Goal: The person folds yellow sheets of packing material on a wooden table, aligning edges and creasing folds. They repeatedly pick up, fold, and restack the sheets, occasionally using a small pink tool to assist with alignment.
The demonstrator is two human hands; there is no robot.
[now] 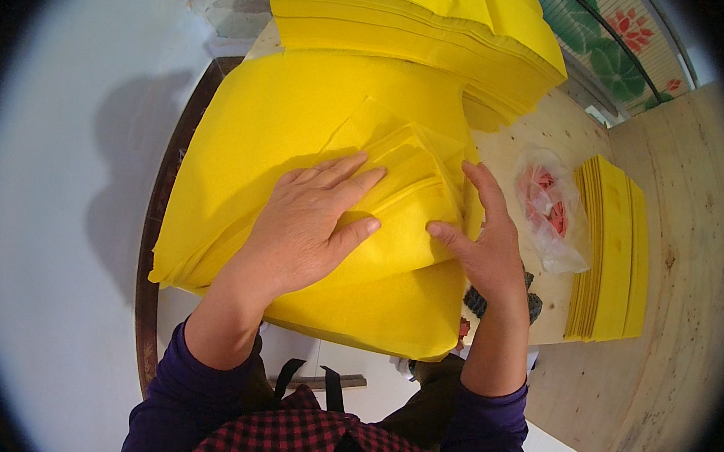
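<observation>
Yellow sheets (326,133) | left hand (308,223) flat on top | right hand (485,242) grip open at edge

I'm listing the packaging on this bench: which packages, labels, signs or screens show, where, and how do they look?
Plastic bag: clear and crumpled, small red pieces inside, on the wooden table between the right hand and a flat yellow stack.
No labels, signs or screens show.
</observation>
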